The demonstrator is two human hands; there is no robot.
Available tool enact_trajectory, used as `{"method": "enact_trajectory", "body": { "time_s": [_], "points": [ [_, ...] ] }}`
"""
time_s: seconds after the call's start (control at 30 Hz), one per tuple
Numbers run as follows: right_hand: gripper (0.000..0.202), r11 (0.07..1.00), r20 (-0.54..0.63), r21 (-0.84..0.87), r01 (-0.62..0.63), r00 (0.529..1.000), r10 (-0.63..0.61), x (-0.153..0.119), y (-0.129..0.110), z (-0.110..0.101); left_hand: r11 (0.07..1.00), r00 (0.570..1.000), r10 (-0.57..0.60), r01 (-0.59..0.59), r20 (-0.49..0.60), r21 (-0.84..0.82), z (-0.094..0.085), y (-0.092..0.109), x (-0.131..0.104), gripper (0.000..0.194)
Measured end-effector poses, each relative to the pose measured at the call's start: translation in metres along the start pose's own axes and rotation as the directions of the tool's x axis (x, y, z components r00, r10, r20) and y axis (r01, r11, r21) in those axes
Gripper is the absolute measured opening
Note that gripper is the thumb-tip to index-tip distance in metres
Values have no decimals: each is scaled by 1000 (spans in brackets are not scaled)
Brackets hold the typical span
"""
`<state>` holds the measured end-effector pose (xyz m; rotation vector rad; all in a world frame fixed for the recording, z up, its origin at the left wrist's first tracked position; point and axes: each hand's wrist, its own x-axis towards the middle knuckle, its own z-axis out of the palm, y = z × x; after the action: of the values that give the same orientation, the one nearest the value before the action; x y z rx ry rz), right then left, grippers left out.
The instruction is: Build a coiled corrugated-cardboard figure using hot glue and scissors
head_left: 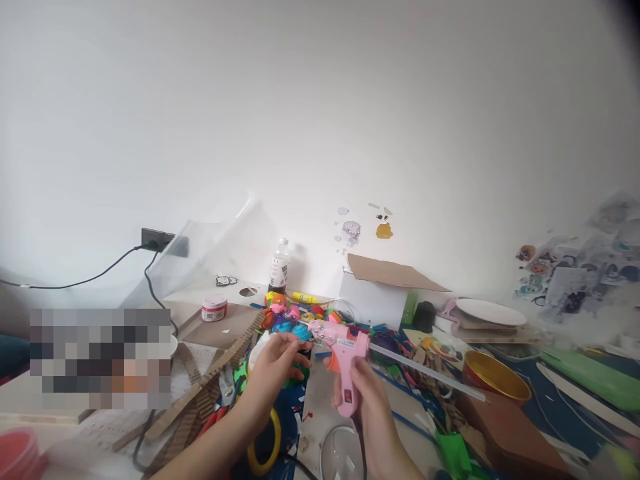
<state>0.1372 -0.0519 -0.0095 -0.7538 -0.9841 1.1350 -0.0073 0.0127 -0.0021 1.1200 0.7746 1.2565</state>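
Note:
My right hand (373,403) wraps round the handle of a pink hot glue gun (353,347), its fingers by the orange trigger. A long clear glue stick (425,368) juts from the back of the gun. The nozzle points left, close to the fingertips of my left hand (281,357). Those fingers are pinched together; whatever is between them is too small or hidden to make out. Just beyond them lies a blue ridged paper piece (301,331), among several coloured ridged pieces. A white rounded object (260,350) shows partly behind my left hand.
Corrugated cardboard strips (200,380), scissors (227,387) and a yellow tape ring (266,443) lie at left. Behind stand a bottle (279,267), a red-and-white tub (214,309) and a cardboard-topped white box (375,297). A golden bowl (495,377) sits right. The gun's cord (360,443) hangs down.

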Motion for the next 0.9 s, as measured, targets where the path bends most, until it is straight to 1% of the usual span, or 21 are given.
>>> {"method": "enact_trajectory", "body": {
  "time_s": [0.17, 0.3, 0.47, 0.63, 0.77, 0.83, 0.9],
  "points": [
    [36, 1000, -12, 6, -4, 1000, 4, 0, 2, 0, 996, 993, -33, 42, 115, -81, 4, -1, -2, 48],
    [36, 1000, -20, 17, -8, 1000, 9, 0, 2, 0, 993, 989, -28, 45, 142, -114, 4, -3, 0, 48],
    [40, 1000, -24, 5, 14, 1000, -14, 2, 3, -1, 992, 986, 2, 19, 166, -125, 3, -5, 2, 46],
    [39, 999, -26, 23, 25, 999, -24, 4, 5, -3, 996, 975, 24, -4, 221, -92, 2, -7, 2, 45],
    [36, 999, -28, 11, 35, 999, -34, 7, 8, -6, 999, 955, 31, -24, 294, -26, 5, -7, -3, 42],
    [35, 999, -8, 13, 50, 999, -50, 8, 9, -7, 999, 939, 26, -33, 344, 14, 6, -8, -7, 40],
    [35, 999, -13, 17, 50, 999, -50, 8, 9, -8, 997, 912, 22, -52, 410, 62, 7, -10, -11, 38]
  ]
}}
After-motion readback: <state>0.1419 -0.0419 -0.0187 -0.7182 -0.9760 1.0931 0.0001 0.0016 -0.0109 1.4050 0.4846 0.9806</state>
